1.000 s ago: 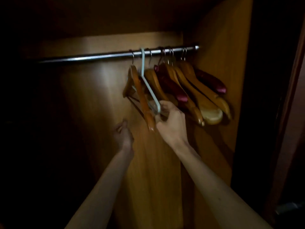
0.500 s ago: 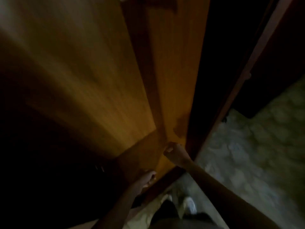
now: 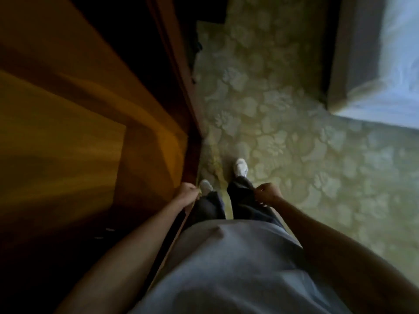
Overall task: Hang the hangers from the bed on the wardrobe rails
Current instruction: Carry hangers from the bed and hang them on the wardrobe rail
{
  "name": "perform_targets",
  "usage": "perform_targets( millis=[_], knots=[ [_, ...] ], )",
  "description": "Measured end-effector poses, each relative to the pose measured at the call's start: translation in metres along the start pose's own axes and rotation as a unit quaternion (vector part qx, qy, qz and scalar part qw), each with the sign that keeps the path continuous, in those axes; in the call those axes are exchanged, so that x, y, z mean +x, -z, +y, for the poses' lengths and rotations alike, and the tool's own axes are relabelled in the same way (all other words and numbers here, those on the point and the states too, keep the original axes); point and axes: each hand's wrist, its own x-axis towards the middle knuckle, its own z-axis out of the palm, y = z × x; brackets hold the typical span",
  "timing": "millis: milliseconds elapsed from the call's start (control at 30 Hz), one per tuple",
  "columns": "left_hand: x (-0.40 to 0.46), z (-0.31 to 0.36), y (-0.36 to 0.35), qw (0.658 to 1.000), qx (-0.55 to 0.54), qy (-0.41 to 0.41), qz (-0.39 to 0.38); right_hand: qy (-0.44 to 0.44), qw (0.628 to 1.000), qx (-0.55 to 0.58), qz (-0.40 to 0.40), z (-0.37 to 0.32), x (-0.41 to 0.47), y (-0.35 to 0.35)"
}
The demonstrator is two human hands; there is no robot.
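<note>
Both of your hands carry nothing. On the left stands the wardrobe [image 3: 68, 137], dark and blurred, its rail out of view. Your left hand [image 3: 187, 196] hangs loosely curled by its edge; your right hand [image 3: 267, 196] looks curled into a loose fist over the patterned carpet [image 3: 294, 143]. At far right lies the bed [image 3: 396, 64], with no hangers visible on it. Expect hangers to be light and stiff; take them by the neck below the hook.
</note>
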Motion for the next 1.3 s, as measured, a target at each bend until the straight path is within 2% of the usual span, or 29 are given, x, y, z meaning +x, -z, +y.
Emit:
perform_targets(
  millis=[133,267,400,567,667,733,833,933,1167,1300],
  knots=[
    [0.018,0.05,-0.023,0.993,0.094,-0.053,-0.041,-0.082,0.987,0.137,0.024,0.052,-0.024,-0.013],
    [0.019,0.108,-0.072,0.967,0.224,-0.105,-0.067,-0.141,0.947,0.285,0.048,0.106,-0.035,-0.032],
    [0.009,0.162,-0.14,0.927,0.326,-0.14,-0.125,-0.188,0.883,0.422,0.077,0.166,-0.05,-0.051],
    [-0.017,0.222,-0.229,0.859,0.444,-0.198,-0.16,-0.266,0.774,0.566,0.095,0.236,-0.074,-0.076],
    [-0.031,0.255,-0.273,0.815,0.501,-0.232,-0.176,-0.294,0.718,0.623,0.098,0.264,-0.081,-0.085],
    [-0.037,0.276,-0.294,0.792,0.524,-0.253,-0.183,-0.301,0.696,0.645,0.093,0.277,-0.081,-0.082],
    [-0.036,0.306,-0.307,0.779,0.541,-0.267,-0.17,-0.293,0.696,0.65,0.083,0.288,-0.07,-0.065],
    [-0.023,0.333,-0.305,0.784,0.544,-0.261,-0.146,-0.257,0.709,0.65,0.096,0.293,-0.047,-0.016],
    [0.022,0.397,-0.285,0.811,0.547,-0.192,-0.077,-0.099,0.735,0.643,0.191,0.294,0.017,0.191],
    [0.045,0.448,-0.301,0.826,0.538,-0.16,-0.06,-0.066,0.747,0.626,0.212,0.315,0.052,0.301]
  ],
)
